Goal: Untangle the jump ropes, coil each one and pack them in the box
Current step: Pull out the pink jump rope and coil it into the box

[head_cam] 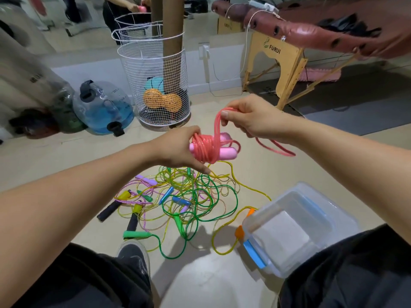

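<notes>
While the pink jump rope (208, 147) is being wound round its handles at frame centre, the bundle is gripped in the curled left hand (180, 150) and a raised loop is pinched in the right hand (246, 117), both grips closed on the rope. The coiling step is judged nearly finished; the loose tail remains to be wrapped and secured before transfer to the clear box (329, 201), lower right. A tangle of ropes (189, 196) is left on the floor below.

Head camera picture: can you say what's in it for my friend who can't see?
Two hands wind a pink jump rope: the left hand grips the coil, the right hand pinches a loop. Below, tangled ropes lie beside an empty plastic box.
</notes>
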